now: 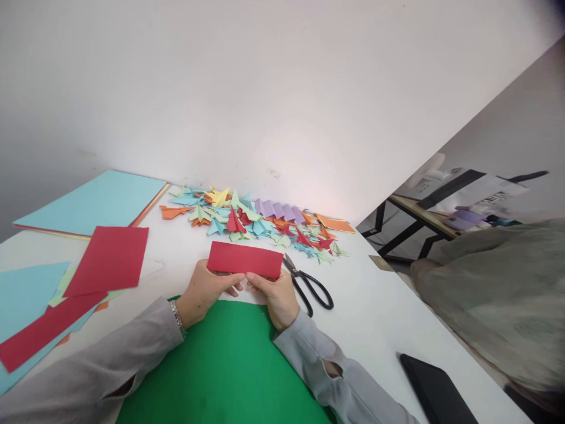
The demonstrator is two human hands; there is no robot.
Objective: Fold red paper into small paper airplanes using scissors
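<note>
Between my two hands is a red paper strip (245, 258), its long side facing me, above the white table. My left hand (199, 294) pinches its lower left part, thumb along the near edge. On the lower right, my right hand (281, 297) grips it the same way, and the two thumb tips nearly meet at the middle. The other fingers are partly hidden behind the paper. Just right of my right hand lie black-handled scissors (309, 284), blades pointing up and left. Beyond the strip is a pile of small folded paper planes and stars (236, 221) in several colours.
Large blue sheets (97, 200) are stacked at the back left. Nearer lie a red paper rectangle (115, 259) and loose blue, green and red pieces. A black tablet-like object (436, 391) rests at the right front edge. A wall stands behind the table (366, 318).
</note>
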